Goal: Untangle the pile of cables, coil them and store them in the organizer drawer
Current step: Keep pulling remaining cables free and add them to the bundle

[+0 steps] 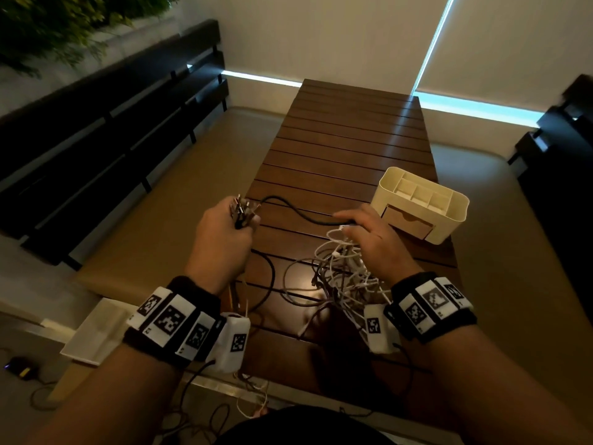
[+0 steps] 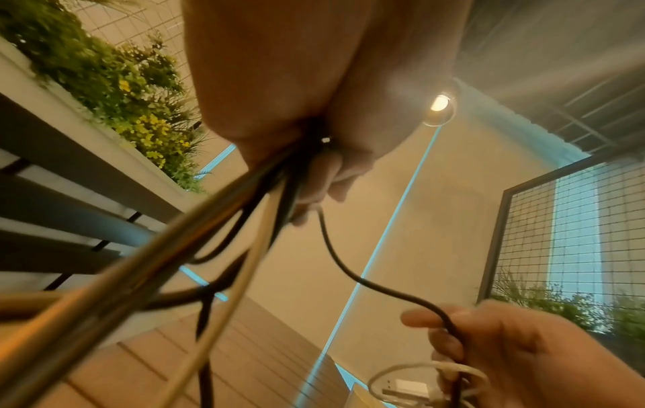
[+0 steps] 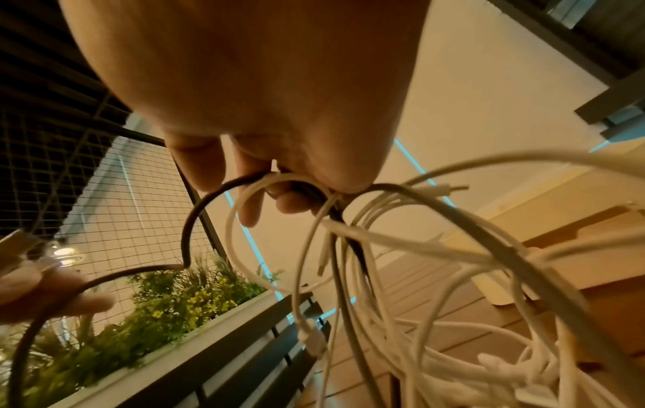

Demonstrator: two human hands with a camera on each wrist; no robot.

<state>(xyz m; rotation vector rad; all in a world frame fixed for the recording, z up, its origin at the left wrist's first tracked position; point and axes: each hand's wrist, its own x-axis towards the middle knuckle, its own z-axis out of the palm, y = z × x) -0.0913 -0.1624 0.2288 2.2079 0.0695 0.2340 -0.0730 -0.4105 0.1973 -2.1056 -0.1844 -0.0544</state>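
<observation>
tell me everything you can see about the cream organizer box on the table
The organizer is a cream, plastic-looking box with rounded corners, standing upright on the slatted wooden table, beyond the right hand. Its open top is split by dividers into several compartments. One light wood-coloured drawer with a notch pull sits low in front, closed. Neither hand touches it.

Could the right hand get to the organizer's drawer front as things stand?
Probably not right away. The drawer sits just beyond the right hand with nothing between, but that hand grips the black cable and white cables, so its fingers are occupied.
</observation>
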